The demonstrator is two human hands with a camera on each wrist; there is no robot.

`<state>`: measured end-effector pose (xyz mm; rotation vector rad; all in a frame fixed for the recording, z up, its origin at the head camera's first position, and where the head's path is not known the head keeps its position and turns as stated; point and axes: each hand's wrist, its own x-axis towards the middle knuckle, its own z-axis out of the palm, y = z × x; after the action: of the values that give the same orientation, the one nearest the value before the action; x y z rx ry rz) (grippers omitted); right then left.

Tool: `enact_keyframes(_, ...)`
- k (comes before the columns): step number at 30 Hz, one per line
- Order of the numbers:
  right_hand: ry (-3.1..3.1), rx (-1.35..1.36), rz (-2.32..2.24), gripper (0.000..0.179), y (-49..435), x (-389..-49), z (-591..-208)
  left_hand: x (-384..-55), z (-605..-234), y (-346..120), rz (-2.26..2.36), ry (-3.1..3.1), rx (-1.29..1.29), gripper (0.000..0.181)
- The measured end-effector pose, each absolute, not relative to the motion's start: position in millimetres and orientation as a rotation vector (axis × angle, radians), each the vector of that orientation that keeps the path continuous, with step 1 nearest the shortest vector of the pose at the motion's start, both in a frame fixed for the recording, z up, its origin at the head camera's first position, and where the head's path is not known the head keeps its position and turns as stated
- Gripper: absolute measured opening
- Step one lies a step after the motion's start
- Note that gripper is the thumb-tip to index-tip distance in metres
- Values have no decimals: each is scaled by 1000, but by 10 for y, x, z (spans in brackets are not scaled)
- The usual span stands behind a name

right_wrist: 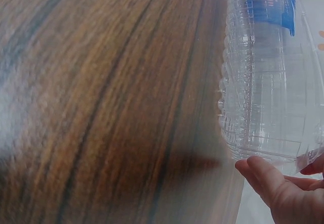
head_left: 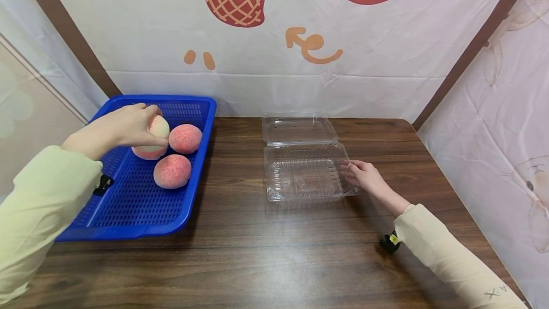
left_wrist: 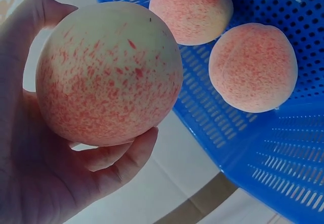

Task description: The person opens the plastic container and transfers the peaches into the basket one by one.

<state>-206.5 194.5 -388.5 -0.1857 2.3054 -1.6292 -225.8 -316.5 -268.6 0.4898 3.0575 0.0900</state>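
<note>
My left hand (head_left: 137, 125) grips a pale pink-speckled peach (left_wrist: 109, 75) over the blue basket (head_left: 201, 156), thumb and fingers spread round its sides. Below it, partly covered by the hand and the held fruit, a peach (head_left: 148, 154) lies in the basket. Two more lie beside it: an upper peach (head_left: 185, 139) and a lower peach (head_left: 172, 171). At the right end of a clear plastic clamshell container (head_left: 300, 175), my right hand (head_left: 364, 175) holds the edge by its fingertips. The clamshell stands with its hinged lid (head_left: 300, 130) laid back and nothing inside its tray.
A brown wood-grain table (head_left: 266, 252) carries the basket on the left and the clamshell near the middle back. Behind it hangs a printed white cloth (head_left: 257, 89), with another cloth (head_left: 493, 132) along the right side. Dark wrist devices sit under both sleeves.
</note>
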Motion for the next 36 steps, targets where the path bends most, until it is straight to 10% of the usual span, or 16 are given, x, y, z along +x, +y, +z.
enact_keyframes(36,2309,-188,-1632,42,1961,-2075,-3902,-2184,-2919,-3498,90,2962,324,65)
